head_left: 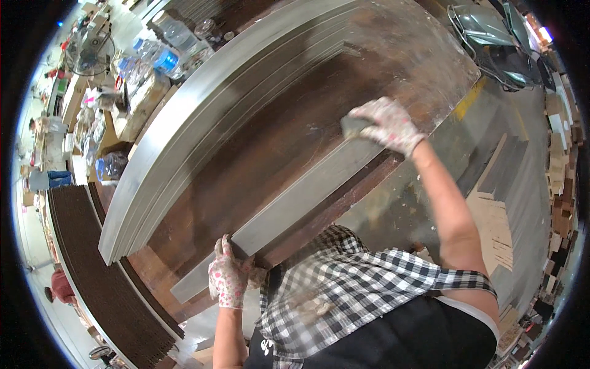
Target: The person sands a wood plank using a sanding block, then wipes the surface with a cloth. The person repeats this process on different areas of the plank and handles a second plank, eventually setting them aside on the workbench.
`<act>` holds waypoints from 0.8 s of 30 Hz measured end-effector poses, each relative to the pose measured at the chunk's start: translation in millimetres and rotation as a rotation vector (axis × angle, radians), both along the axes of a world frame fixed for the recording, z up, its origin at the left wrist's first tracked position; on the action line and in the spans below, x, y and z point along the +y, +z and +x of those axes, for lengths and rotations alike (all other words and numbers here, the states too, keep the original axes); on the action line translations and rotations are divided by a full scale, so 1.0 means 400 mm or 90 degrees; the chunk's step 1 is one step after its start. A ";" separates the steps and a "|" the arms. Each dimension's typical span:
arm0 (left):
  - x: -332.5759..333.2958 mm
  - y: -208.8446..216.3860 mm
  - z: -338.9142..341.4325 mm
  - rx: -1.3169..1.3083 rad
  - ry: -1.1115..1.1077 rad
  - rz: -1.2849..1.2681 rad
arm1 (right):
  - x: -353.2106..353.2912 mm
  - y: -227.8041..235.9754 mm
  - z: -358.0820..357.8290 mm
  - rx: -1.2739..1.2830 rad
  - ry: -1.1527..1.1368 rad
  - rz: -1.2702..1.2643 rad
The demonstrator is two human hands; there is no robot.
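Observation:
Both my hands wear white gloves with a pink floral print. A long, narrow grey board (295, 200) lies slantwise along the near side of a brown-stained worktable. My left hand (228, 277) is closed over the board toward its left end, its fingers reaching across to the far edge. A dark patch beside those fingers could be shadow. At the board's right end my right hand (393, 126), slightly blurred, grips a small grey block (354, 127) that looks like a sanding block. The block is at the board's surface; the glove covers part of it.
Long grey mouldings (160, 166) lie along the worktable's (270, 132) far side. Plastic bottles (166, 60) stand beyond them. A stack of dark brown strips (101, 277) is at left. To the right are a parked scooter (498, 46) and boards on the floor (491, 224).

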State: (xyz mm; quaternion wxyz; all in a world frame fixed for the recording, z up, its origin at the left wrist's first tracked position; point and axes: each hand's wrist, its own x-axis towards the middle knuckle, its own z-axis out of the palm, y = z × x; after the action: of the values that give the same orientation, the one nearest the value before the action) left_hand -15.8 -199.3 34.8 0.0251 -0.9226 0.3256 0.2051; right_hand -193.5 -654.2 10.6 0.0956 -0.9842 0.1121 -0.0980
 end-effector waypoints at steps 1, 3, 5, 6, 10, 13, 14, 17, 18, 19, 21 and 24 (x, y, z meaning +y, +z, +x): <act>-0.004 -0.004 -0.005 0.001 -0.002 -0.001 | -0.037 0.026 -0.022 0.013 -0.090 0.035; 0.005 -0.020 -0.003 -0.020 -0.040 -0.042 | -0.002 0.043 0.004 -0.052 -0.015 0.033; -0.020 0.000 -0.012 0.003 -0.005 -0.018 | 0.110 0.016 0.063 -0.058 0.125 0.173; -0.025 0.005 -0.019 -0.012 -0.018 -0.026 | 0.163 -0.011 0.066 -0.062 0.161 0.130; -0.022 0.019 -0.036 -0.031 -0.034 -0.042 | -0.034 -0.007 -0.027 -0.033 0.065 0.129; -0.012 -0.005 -0.026 -0.053 -0.050 -0.036 | -0.258 0.034 -0.162 0.077 -0.194 0.074; -0.020 0.000 -0.026 -0.037 -0.040 -0.002 | -0.264 0.058 -0.166 0.081 -0.209 0.075; -0.028 -0.002 -0.028 0.009 0.028 0.068 | -0.252 0.019 -0.156 -0.027 -0.040 0.124; -0.025 0.000 -0.033 -0.034 -0.023 0.035 | -0.248 0.007 -0.156 0.010 -0.067 0.137; -0.019 -0.001 -0.034 -0.043 -0.040 0.012 | -0.245 0.000 -0.160 0.047 -0.094 0.149; -0.014 -0.004 -0.035 -0.059 -0.073 -0.036 | -0.280 0.012 -0.195 0.099 -0.236 0.038; -0.020 -0.003 -0.035 -0.046 -0.060 -0.014 | -0.271 0.005 -0.234 -0.045 -0.205 0.157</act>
State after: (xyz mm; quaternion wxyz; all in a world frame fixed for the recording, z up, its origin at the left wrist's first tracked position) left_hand -29.9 -207.2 33.5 0.0360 -0.9131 0.3701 0.1669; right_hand -287.3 -762.6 12.4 0.2026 -0.9302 0.2761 -0.1323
